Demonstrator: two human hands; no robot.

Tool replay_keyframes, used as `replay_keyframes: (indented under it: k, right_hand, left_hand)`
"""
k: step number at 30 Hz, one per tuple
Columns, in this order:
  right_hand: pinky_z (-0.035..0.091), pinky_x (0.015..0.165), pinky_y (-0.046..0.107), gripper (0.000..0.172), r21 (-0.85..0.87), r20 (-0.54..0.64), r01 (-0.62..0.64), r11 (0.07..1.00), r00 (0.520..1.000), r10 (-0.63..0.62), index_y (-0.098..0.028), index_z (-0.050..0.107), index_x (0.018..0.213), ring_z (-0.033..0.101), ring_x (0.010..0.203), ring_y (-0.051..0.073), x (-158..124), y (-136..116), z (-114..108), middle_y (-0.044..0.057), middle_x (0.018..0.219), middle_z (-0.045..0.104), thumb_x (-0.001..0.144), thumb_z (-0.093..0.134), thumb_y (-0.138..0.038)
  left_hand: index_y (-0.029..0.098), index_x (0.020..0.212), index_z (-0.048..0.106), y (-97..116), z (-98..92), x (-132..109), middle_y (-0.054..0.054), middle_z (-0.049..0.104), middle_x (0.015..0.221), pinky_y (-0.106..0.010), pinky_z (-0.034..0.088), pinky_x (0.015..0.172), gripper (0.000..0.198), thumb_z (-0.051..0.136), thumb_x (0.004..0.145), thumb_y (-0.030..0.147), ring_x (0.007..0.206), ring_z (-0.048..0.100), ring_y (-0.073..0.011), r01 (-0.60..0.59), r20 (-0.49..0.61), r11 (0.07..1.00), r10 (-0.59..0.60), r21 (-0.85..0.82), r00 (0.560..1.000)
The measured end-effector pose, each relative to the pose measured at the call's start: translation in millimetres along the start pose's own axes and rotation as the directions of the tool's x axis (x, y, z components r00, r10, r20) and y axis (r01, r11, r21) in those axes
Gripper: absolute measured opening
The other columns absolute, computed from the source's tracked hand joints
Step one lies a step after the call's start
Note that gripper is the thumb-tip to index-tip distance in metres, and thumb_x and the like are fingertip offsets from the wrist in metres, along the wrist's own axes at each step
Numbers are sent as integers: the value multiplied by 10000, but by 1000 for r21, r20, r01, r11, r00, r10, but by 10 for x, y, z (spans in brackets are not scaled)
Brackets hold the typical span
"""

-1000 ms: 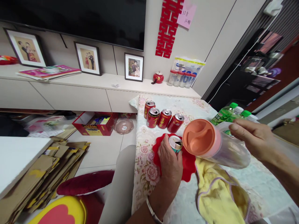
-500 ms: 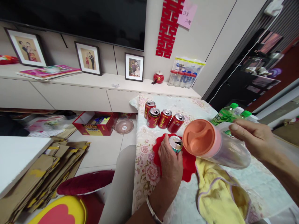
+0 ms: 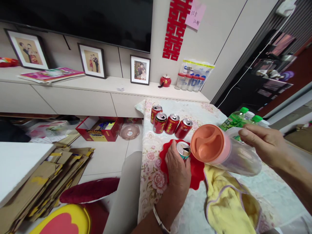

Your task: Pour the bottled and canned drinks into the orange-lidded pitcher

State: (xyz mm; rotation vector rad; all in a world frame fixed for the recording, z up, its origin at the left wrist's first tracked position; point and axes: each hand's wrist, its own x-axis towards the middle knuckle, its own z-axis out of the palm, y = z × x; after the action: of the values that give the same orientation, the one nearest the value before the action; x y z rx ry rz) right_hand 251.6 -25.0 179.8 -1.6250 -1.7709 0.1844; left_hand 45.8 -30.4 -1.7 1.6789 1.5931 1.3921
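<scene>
My left hand point(image 3: 177, 169) is wrapped round an opened teal drink can point(image 3: 183, 149) that stands on a red scalloped mat point(image 3: 196, 169). My right hand point(image 3: 264, 143) grips a clear plastic jug point(image 3: 240, 158) with a pink-orange lid point(image 3: 207, 143). The jug is tipped on its side, lid toward the can and just to its right. A yellow cloth point(image 3: 226, 201) lies under the jug on the flowered tablecloth point(image 3: 152, 162).
Several red cans point(image 3: 170, 123) stand in a row behind the mat. Green-capped bottles point(image 3: 235, 118) are at the right. A low cabinet with framed photos point(image 3: 140, 70) runs along the wall. Flattened cardboard point(image 3: 46, 180) and a red box point(image 3: 99, 129) lie on the floor at left.
</scene>
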Motion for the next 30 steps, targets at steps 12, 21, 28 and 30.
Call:
replay_keyframes:
  k: [12,21,28,30]
  right_hand:
    - [262,489,290,646,-5,4,5,1000,1000,-5,-224,476,548,339,547,135,8,24,-16,-30,569,355,847,637,-772]
    - [261,489,292,642,-5,6,19,1000,1000,-19,-227,456,546,334,544,136,10,26,-19,-31,569,345,857,638,-759]
    - [260,498,313,637,-8,18,4,1000,1000,-4,-244,456,543,337,552,164,17,-23,3,-13,564,352,853,621,-776]
    - [262,495,307,652,-14,19,-3,1000,1000,3,-241,453,543,340,551,158,17,-37,6,-16,568,350,840,615,-798]
  left_hand:
    - [97,1574,318,7,-10,3,-266,538,1518,-586,468,1161,779,608,858,5,1418,546,-387,13,14,1000,-13,-21,1000]
    - [94,1571,330,2,0,-2,-268,538,1517,-583,478,1151,759,608,869,22,1419,543,-391,12,15,1000,-12,-13,1000]
    - [94,1567,339,3,-15,-1,-267,539,1520,-588,470,1163,753,608,868,19,1422,542,-388,20,18,1000,-20,-23,1000]
    - [83,1568,333,8,-21,-3,-274,535,1520,-591,467,1165,751,604,871,19,1428,536,-391,19,23,999,-19,-28,1000]
